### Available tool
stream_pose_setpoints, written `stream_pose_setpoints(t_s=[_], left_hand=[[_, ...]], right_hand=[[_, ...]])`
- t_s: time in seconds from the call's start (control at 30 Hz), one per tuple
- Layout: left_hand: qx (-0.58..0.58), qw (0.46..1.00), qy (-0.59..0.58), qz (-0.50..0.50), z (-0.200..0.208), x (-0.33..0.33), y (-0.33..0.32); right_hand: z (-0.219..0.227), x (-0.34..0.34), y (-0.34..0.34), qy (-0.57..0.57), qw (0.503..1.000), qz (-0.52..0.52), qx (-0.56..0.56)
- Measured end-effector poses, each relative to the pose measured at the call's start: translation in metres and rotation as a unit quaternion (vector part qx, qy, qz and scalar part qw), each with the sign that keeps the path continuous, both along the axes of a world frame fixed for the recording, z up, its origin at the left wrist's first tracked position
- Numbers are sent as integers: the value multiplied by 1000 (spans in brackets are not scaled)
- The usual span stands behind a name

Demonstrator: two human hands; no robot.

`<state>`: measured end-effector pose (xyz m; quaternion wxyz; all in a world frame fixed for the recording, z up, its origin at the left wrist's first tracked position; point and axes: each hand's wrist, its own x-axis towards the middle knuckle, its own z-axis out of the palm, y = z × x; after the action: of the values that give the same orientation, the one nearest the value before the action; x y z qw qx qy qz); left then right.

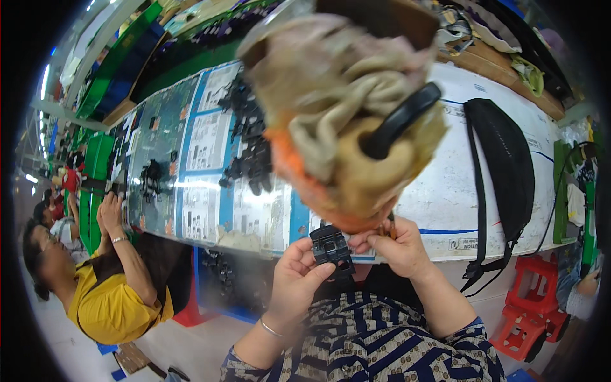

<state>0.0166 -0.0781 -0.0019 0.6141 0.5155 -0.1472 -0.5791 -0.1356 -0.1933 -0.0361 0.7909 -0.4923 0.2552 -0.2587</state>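
L hand [296, 275] is gripping a black plastic part [331, 245] btwn thumb & fingers, up at the near edge of the table [449, 184]. R hand [402, 249] is bending its thumb & fingers right beside the part; can't tell if/what it's grasping. Blurry tan/orange bundle [356, 127] is blocking the mid-table view. More black parts [249, 143] are lying L of it, black bag [505, 165] is lying R. Co-worker [114, 299] in yellow is sitting/standing (can't tell) far L.
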Motion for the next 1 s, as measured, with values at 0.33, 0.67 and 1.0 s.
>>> stream_pose_setpoints(t_s=[0.33,0.67,1.0], left_hand=[[-1,1000,3,7,-17,24,59],[170,938,-168,250,-60,87,139],[243,901,-184,309,-118,150,159]], right_hand=[[-2,0,4,-4,999,-50,-1],[-7,-3,7,-39,996,-74,7],[-4,-1,9,-25,996,-80,-7]])
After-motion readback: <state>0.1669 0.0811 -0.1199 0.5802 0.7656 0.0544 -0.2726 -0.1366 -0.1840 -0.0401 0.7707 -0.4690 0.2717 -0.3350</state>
